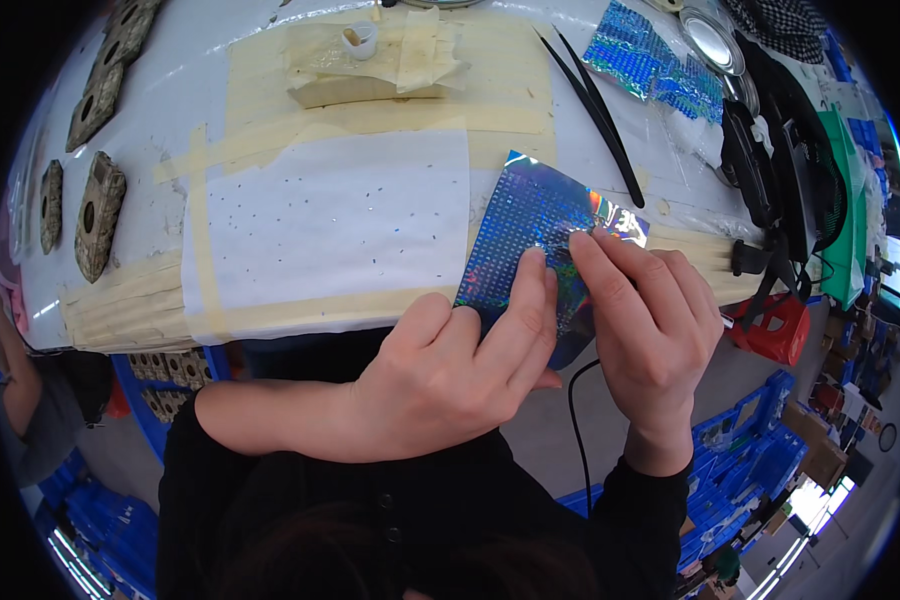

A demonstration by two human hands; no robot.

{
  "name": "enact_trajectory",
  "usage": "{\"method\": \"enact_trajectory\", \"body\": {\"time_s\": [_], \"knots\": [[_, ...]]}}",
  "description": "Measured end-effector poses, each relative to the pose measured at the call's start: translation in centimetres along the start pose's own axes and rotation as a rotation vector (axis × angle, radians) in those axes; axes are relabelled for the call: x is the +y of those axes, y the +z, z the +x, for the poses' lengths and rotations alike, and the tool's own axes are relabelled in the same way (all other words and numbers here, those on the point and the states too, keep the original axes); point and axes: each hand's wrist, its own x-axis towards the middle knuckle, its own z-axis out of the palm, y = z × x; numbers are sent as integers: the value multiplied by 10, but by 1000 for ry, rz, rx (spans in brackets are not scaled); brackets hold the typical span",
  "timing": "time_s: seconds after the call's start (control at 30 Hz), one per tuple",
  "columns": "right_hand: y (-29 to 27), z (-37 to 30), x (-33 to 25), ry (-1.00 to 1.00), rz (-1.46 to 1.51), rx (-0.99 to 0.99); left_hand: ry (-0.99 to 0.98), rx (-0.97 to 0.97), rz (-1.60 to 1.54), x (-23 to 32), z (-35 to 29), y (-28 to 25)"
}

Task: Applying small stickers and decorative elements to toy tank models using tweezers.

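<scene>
A shiny blue-silver holographic sheet (515, 208) with rows of small dots is held at a tilt over the table's front edge. My left hand (455, 365) grips its lower part, fingertips resting on its face and the thumb mostly hidden below. My right hand (650, 315) is closed on the right side of the sheet, its fingertips pinched together near the creased middle. Left of the sheet lies white paper (310, 230), taped down and scattered with several tiny dark and shiny specks. Black tweezers (602, 120) lie just beyond the sheet.
Camouflage-patterned pieces (100, 215) lie at the left. A small white cup (360, 42) sits on a tape-covered block (370, 90) at the back. More holographic sheets (630, 50), a round metal lid (712, 40) and a black bag (795, 140) occupy the right. A black cable (573, 420) hangs below.
</scene>
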Motion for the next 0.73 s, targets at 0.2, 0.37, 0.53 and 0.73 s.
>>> {"method": "enact_trajectory", "body": {"time_s": [0.2,0.37,0.53,0.73], "knots": [[-3,3,-1,-9,-2,-41,-8,-5,7,1,0,0],[-6,4,-2,-16,-6,-52,-11,-18,7,1,1,-3],[-4,3,-2,-15,0,-58,-18,-28,1,2,2,-3],[-6,5,-2,-10,15,-74,-15,-36,6,1,2,-5]]}}
